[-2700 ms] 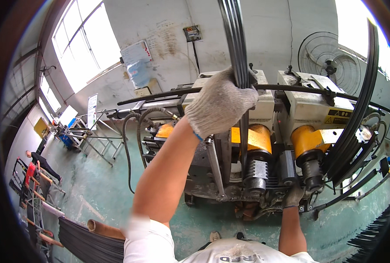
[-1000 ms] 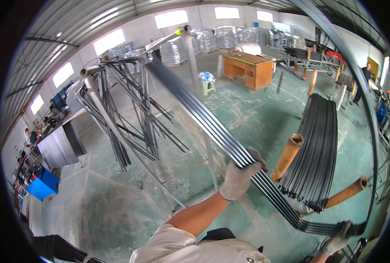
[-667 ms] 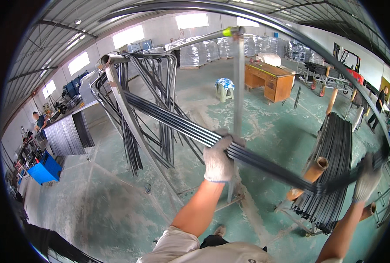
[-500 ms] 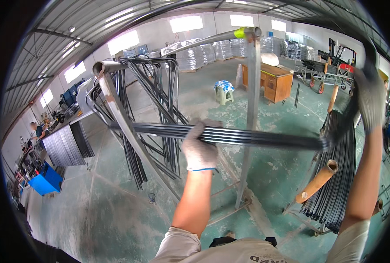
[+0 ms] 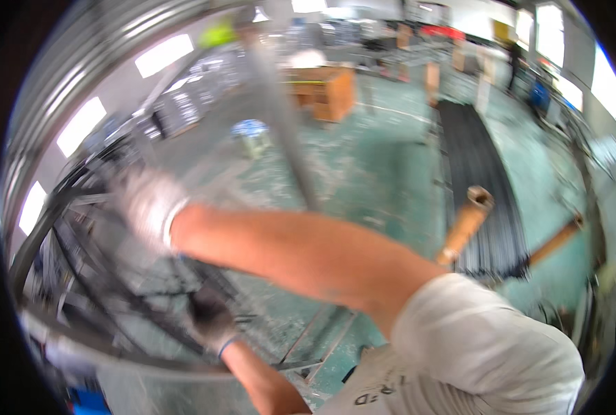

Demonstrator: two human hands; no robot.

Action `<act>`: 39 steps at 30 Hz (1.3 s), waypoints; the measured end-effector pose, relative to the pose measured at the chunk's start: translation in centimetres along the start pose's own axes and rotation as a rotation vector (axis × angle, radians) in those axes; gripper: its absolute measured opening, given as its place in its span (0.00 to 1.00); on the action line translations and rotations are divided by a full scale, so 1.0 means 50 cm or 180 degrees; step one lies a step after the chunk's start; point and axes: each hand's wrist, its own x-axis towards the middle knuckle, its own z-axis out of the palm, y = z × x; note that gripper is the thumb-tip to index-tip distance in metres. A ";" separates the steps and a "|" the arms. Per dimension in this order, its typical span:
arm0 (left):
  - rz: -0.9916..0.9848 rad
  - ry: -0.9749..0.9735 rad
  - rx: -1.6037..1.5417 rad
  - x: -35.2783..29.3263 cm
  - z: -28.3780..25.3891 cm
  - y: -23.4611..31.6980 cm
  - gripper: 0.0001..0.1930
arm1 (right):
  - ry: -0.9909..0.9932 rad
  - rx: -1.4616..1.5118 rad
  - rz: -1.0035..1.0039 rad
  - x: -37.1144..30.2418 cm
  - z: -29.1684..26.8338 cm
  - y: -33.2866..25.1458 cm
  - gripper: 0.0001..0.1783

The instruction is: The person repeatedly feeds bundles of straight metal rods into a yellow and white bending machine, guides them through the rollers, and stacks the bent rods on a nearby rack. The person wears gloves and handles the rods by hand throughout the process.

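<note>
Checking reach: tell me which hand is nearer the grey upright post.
Right. The right hand is raised left of the post; the left hand sits lower, among the dark bent strips.

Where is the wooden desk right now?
In the head view the wooden desk stands at upper centre on the green floor, far behind the blurred upright metal post, with a small round stool to its left.

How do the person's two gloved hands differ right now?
The right hand is raised higher and farther out, its arm stretched across the body; the left hand sits lower and nearer. The right hand's glove looks white, while the left hand's looks darker and grimy, with a blue cuff edge. Both are blurred and close to the dark bent rods on the rack; the grip itself is too smeared to tell.
</note>
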 end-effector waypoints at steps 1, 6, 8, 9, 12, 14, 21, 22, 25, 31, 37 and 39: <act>-0.0035 -0.0681 0.0402 -0.017 -0.027 -0.002 0.18 | 0.0340 0.0365 0.0320 -0.066 0.021 0.019 0.46; -0.0061 0.1298 0.1225 -0.186 -0.009 -0.160 0.17 | -0.0511 0.1564 0.0420 -0.646 0.181 0.175 0.31; -0.0841 0.0917 0.1819 -0.258 -0.066 -0.244 0.17 | -0.1087 0.1631 0.1473 -0.929 0.189 0.212 0.25; -0.1235 0.0683 0.2071 -0.295 -0.063 -0.302 0.18 | -0.1144 0.1754 0.2091 -1.078 0.196 0.235 0.25; -0.2031 -0.0244 0.2988 -0.366 0.071 -0.532 0.16 | -0.1145 0.0980 0.4053 -1.389 0.069 0.276 0.18; -0.1971 -0.0963 0.3482 -0.383 0.151 -0.686 0.13 | -0.0847 0.0380 0.5006 -1.588 0.016 0.316 0.23; -0.1563 -0.2645 0.4171 -0.465 0.378 -1.249 0.08 | -0.1085 -0.0363 0.7324 -2.031 -0.049 0.612 0.42; -0.1585 -0.2628 0.4138 -0.486 0.391 -1.324 0.09 | -0.1107 -0.0415 0.7302 -2.062 -0.043 0.657 0.42; -0.1472 -0.2823 0.4318 -0.544 0.378 -1.526 0.10 | -0.1142 -0.0642 0.6970 -2.116 0.000 0.765 0.50; -0.0671 -0.3523 0.5296 -0.616 0.355 -1.680 0.11 | -0.1147 -0.0321 0.7535 -2.120 0.015 0.862 0.44; -0.0740 -0.3368 0.5837 -0.617 0.387 -1.769 0.08 | -0.1144 0.0505 0.7460 -2.195 0.056 0.862 0.28; -0.0514 -0.3643 0.5873 -0.605 0.376 -1.761 0.08 | -0.1238 0.0841 0.7490 -2.179 0.027 0.880 0.24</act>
